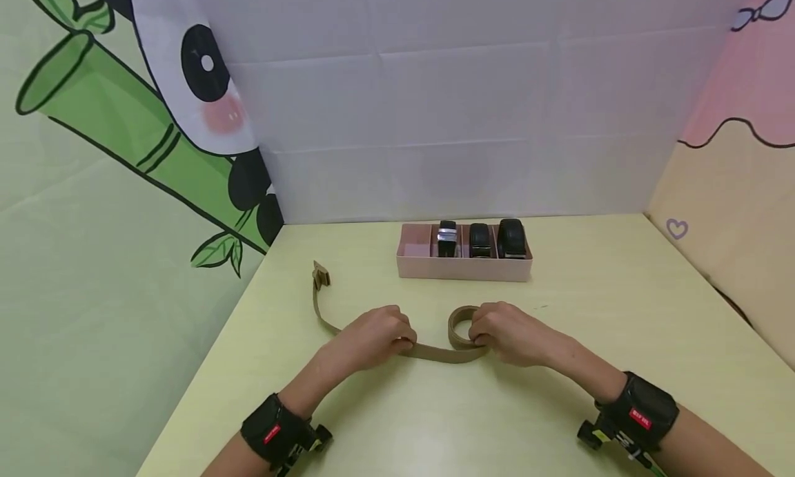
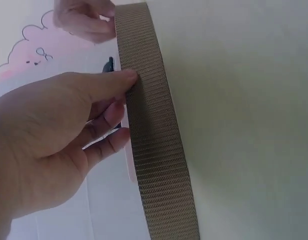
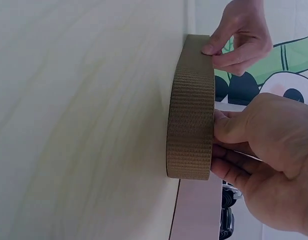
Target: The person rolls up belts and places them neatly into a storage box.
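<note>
A khaki woven webbing belt (image 1: 435, 353) stands on its edge on the table, partly rolled. Its right end forms a loose coil (image 1: 453, 326), while the other end runs off to the far left and finishes in a buckle (image 1: 321, 275). With thumb and fingers my right hand (image 1: 512, 333) grips the coil at its right side. My left hand (image 1: 375, 333) pinches the strap's upper edge left of the coil. In the left wrist view, the thumb lies on the near face of the webbing (image 2: 154, 120) with the fingers behind it.
Behind the hands stands a pink divided box (image 1: 462, 268) holding three rolled black belts (image 1: 479, 241), one with a silver band. The pale wooden table (image 1: 577, 290) meets printed cloth walls at the back and sides.
</note>
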`<state>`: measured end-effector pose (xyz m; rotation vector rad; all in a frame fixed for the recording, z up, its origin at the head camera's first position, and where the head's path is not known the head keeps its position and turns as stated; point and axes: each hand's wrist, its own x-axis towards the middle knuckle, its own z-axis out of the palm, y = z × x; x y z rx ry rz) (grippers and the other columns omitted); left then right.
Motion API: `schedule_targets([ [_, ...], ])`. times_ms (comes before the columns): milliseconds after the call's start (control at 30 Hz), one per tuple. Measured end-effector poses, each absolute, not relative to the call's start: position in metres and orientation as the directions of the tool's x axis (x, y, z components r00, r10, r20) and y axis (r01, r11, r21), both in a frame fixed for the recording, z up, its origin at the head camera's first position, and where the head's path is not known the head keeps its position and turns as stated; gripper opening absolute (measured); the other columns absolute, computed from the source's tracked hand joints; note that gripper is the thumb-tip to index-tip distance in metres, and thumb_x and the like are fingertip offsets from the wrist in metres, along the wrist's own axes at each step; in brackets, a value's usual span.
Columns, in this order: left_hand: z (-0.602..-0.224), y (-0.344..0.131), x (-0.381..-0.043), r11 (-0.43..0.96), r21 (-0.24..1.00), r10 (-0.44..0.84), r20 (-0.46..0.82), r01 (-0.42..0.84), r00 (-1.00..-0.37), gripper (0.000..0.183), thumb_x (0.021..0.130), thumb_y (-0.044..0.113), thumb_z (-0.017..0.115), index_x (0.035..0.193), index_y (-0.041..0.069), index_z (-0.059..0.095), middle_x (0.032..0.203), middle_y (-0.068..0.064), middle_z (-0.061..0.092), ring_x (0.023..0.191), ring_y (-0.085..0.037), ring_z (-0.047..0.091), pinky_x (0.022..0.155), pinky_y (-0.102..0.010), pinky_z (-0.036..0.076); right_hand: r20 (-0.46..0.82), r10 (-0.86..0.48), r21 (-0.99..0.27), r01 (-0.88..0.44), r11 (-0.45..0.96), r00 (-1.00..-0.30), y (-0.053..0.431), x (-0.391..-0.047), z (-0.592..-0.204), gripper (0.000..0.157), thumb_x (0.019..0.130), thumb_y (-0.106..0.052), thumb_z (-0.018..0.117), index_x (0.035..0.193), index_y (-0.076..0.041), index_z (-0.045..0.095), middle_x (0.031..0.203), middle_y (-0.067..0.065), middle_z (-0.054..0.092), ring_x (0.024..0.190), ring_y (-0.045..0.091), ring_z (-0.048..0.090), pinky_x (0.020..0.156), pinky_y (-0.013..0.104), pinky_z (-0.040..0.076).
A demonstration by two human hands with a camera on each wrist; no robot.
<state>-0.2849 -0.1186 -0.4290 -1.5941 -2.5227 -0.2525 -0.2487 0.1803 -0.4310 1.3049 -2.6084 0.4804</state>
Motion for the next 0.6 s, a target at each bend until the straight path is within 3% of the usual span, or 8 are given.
schedule_targets([
  [267, -0.433, -0.08, -0.266, 0.33, 0.11, 0.904, 0.25, 0.938, -0.347, 0.01, 0.091, 0.023, 0.08, 0.097, 0.016, 0.083, 0.093, 0.005, 0.075, 0.086, -0.006, 0.063, 0.077, -0.02, 0.054, 0.296, -0.725, -0.231, -0.784, 0.577, -0.621, 0.181, -0.249, -0.43, 0.02, 0.083, 0.01, 0.075, 0.085, -0.01, 0.08, 0.081, -0.001, 0.069, 0.077, 0.01, 0.062, 0.071, 0.028, 0.056],
  [433, -0.435, -0.063, -0.261, 0.288, 0.093, 0.915, 0.268, 0.953, -0.302, 0.006, 0.092, 0.019, 0.079, 0.093, 0.017, 0.083, 0.091, 0.007, 0.074, 0.084, -0.001, 0.062, 0.076, -0.016, 0.051, 0.298, -0.724, -0.239, -0.783, 0.574, -0.622, 0.181, -0.248, -0.432, 0.023, 0.083, 0.012, 0.073, 0.086, -0.01, 0.081, 0.081, -0.002, 0.07, 0.077, 0.009, 0.062, 0.071, 0.028, 0.056],
  [600, -0.432, -0.065, -0.263, 0.309, 0.074, 0.914, 0.252, 0.948, -0.317, 0.007, 0.091, 0.013, 0.079, 0.09, 0.017, 0.084, 0.088, 0.009, 0.073, 0.081, -0.001, 0.06, 0.074, -0.016, 0.05, 0.294, -0.736, -0.25, -0.792, 0.557, -0.61, 0.183, -0.248, -0.43, 0.024, 0.083, 0.012, 0.072, 0.085, -0.01, 0.08, 0.08, -0.001, 0.069, 0.076, 0.01, 0.063, 0.071, 0.028, 0.056],
])
